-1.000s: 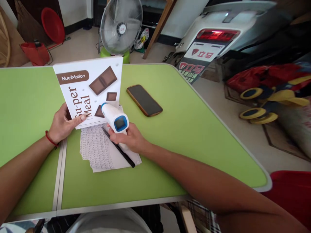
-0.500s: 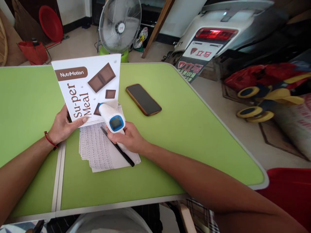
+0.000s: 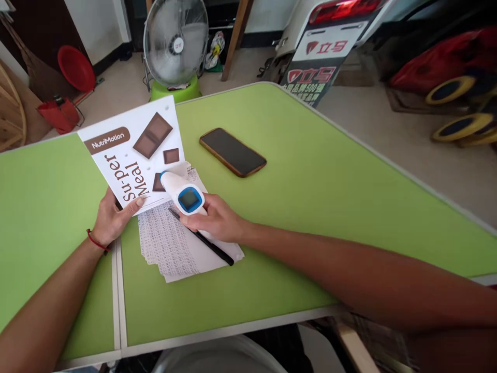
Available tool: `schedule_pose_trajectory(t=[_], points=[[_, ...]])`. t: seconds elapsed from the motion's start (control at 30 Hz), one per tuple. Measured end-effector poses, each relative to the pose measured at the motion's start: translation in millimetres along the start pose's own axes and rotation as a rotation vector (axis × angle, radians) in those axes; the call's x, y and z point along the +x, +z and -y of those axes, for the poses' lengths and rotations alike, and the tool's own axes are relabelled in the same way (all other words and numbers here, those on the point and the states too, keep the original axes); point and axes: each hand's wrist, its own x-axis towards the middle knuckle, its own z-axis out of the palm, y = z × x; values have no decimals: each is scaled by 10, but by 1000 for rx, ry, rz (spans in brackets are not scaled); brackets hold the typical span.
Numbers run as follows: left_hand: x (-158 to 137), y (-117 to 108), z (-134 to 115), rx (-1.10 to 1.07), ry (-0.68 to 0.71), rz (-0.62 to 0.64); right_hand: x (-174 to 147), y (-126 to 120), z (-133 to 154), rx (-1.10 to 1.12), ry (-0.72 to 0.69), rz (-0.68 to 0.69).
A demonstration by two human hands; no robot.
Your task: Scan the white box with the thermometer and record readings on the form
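Note:
My left hand (image 3: 114, 215) is closed on the lower left edge of a white NutriMotion box (image 3: 134, 142) printed with chocolate pieces, its thumb across the front. The box stands tilted up above the table. In my right hand (image 3: 217, 217) is a white infrared thermometer (image 3: 176, 182) with a blue-rimmed screen facing me; its front end is close to the box's lower right part, and I cannot tell if they touch. Beneath lie handwritten sheets of paper (image 3: 171, 248) with a black pen (image 3: 215, 247) on them, partly hidden by my right hand.
A smartphone (image 3: 233, 151) lies face up on the green table (image 3: 310, 207), beyond my right hand. Past the table's far edge stand a fan (image 3: 176, 44) and a white scooter (image 3: 330, 46) with a red tail light. A red basin (image 3: 76, 68) leans at the back left.
The camera view has shifted and tilted, so the table and background sit differently. Both hands keep hold of the box and thermometer, with little change between them.

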Motion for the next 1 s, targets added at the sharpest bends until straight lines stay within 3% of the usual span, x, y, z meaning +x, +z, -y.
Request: schedule_pose_trajectory(t=[1.0], points=[[-2,-68,52,29,-14,-8,32,23,86,29,135,0]])
